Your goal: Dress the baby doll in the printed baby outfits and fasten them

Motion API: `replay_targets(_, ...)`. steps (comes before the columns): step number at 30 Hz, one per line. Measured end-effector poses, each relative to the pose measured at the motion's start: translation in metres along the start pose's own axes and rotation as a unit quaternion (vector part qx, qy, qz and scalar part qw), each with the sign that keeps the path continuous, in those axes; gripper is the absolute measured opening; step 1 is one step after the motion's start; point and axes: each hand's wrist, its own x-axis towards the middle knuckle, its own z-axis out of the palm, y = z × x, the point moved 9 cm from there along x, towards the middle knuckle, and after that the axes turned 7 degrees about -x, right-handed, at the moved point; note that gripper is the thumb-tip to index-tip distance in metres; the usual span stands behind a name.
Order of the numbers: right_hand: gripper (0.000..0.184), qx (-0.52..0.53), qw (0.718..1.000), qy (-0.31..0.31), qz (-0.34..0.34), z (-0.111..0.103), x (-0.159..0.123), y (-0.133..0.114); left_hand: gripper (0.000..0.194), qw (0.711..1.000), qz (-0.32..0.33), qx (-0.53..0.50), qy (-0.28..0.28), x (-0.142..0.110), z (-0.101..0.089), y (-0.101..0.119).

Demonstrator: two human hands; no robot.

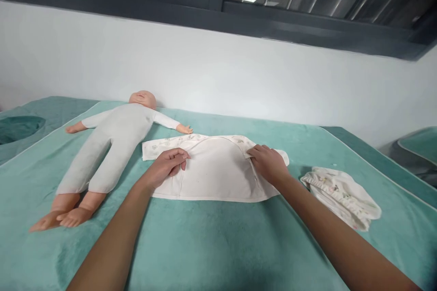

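Note:
A small white baby garment [215, 168] lies spread flat on a teal towel-covered table [211, 245]. My left hand [167, 166] rests on the garment's left side with fingers curled, pinching its fabric. On the right edge, near a sleeve, my right hand [268, 161] pinches the cloth with bent fingers. A baby doll [112, 141] in a pale grey bodysuit lies on its back to the left of the garment, arms spread, one hand close to the garment's top edge.
A crumpled white patterned piece of baby clothing [341, 195] lies to the right. A white wall [218, 68] rises behind the table, with a dark-framed window above. Another teal surface [419, 143] shows at the far right.

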Motion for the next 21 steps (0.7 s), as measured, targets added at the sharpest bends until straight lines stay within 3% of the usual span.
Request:
replay_targets(4,0.024,0.164,0.975,-0.004,0.151,0.008,0.012,0.043,0.022,1.000,0.006,0.002,0.000,0.000,0.001,0.002)
replay_targets(9,0.035,0.207,0.944,-0.003,0.255,0.027,0.013,0.083,0.022,1.000,0.007,0.007,0.002,0.000,0.001,0.002)
replay_targets(15,0.033,0.168,0.944,0.002,0.283,0.033,0.005,0.108,0.023,1.000,0.006,0.008,0.003,0.002,-0.001,-0.001)
replay_targets(21,0.029,0.060,0.970,-0.019,0.234,0.022,-0.014,0.123,0.020,1.000,0.008,-0.004,-0.003,0.001,0.000,0.000)
